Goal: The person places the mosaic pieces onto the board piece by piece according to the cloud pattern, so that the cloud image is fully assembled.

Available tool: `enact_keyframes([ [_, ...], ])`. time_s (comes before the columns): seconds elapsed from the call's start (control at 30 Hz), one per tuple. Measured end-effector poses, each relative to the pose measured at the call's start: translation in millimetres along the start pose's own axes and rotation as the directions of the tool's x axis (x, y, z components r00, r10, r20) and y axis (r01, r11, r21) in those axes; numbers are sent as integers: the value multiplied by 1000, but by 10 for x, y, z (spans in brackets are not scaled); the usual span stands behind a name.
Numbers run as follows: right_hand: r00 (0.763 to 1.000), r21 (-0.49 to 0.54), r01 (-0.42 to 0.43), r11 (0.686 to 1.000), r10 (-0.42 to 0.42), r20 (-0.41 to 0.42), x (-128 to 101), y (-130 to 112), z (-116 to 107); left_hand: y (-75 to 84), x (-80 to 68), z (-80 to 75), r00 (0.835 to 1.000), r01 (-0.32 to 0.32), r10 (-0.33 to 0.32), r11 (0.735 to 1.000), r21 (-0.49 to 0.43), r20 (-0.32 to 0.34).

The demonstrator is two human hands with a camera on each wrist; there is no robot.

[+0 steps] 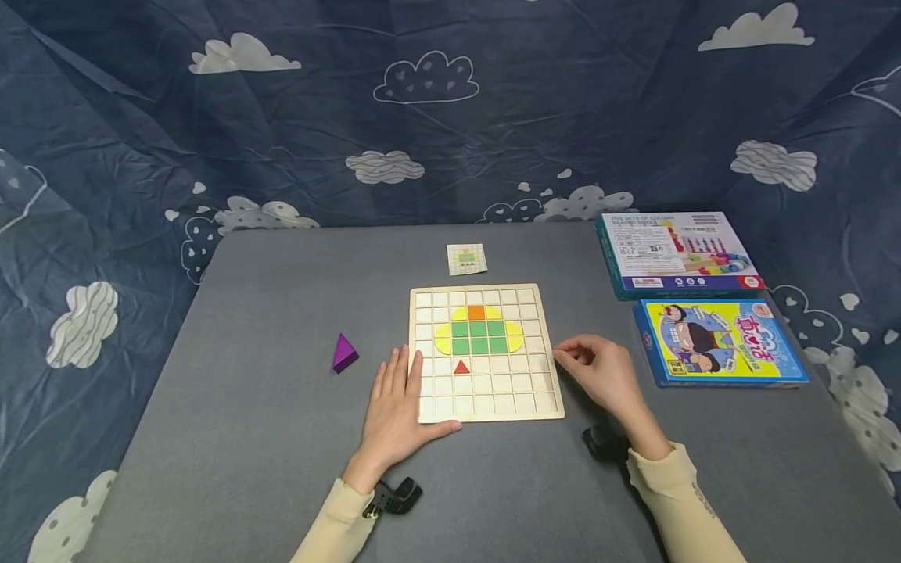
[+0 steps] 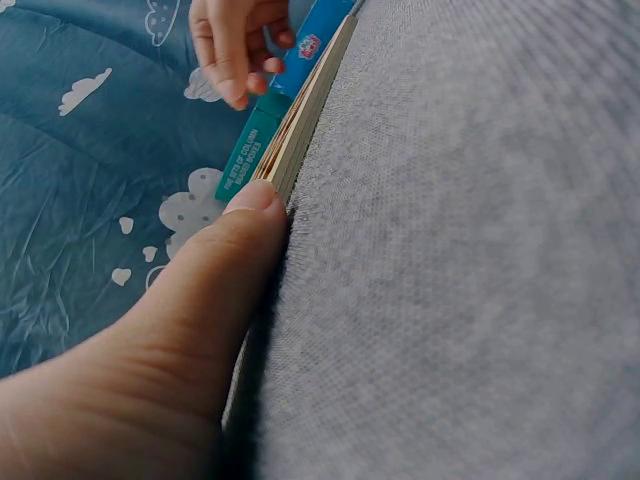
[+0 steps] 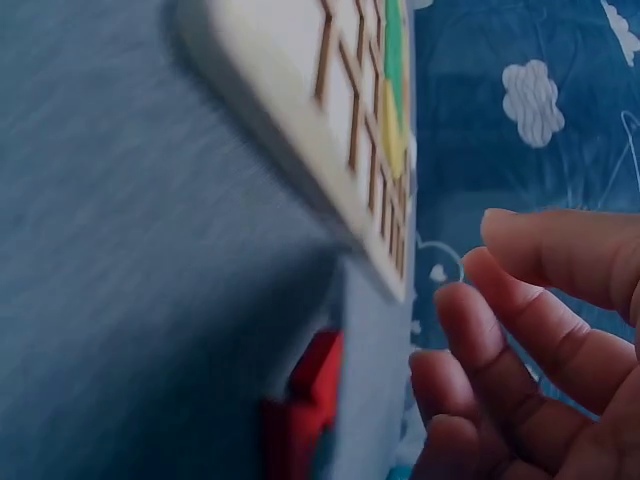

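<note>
A wooden grid board [image 1: 493, 403] lies on the grey table. On it are green squares [image 1: 479, 345], an orange square [image 1: 475, 312], yellow rounded pieces [image 1: 515, 336] and a red triangle [image 1: 461, 367]. My left hand [image 1: 394, 410] rests at the board's lower left corner, fingers straight along the left side, thumb [image 2: 215, 270] against the near edge. Just off the right edge hovers my right hand [image 1: 598, 367], fingers loosely bent. The right wrist view shows nothing between its thumb and fingers. Red pieces [image 3: 318, 378] lie on the table below it, hidden in the head view.
Behind the board lies a small pattern card [image 1: 467, 259]. A purple triangular block [image 1: 345, 353] stands to the left. At the right are a white-topped box [image 1: 676, 254] and a blue-and-yellow box [image 1: 718, 342]. A dark cloud-print cloth [image 1: 436, 141] hangs behind the table.
</note>
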State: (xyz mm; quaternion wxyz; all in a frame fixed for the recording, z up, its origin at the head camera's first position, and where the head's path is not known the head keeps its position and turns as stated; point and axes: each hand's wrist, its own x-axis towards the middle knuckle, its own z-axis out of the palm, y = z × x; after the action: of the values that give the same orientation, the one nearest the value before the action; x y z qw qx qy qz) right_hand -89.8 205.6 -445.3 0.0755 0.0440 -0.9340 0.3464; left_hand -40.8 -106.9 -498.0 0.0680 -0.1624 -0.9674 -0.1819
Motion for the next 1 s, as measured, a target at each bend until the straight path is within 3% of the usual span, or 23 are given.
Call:
enact_keyframes([
  [0.1, 1000, -13, 2, 1000, -3, -4, -42, 78, -26, 0, 3, 3, 1000, -12, 12, 1000, 6, -10],
  [0.5, 991, -90, -47, 995, 57, 118, -135, 178, -130, 3, -2, -12, 1000, 11, -11, 1000, 3, 21],
  [0.7, 994, -133, -26, 991, 40, 103, -166, 229, -128, -10, -8, 11, 1000, 0, 0, 1000, 0, 4],
  [1.0, 990, -127, -41, 991, 57, 127, -181, 261, -136, -8, -1, 9, 998, 28, -29, 1000, 5, 48],
])
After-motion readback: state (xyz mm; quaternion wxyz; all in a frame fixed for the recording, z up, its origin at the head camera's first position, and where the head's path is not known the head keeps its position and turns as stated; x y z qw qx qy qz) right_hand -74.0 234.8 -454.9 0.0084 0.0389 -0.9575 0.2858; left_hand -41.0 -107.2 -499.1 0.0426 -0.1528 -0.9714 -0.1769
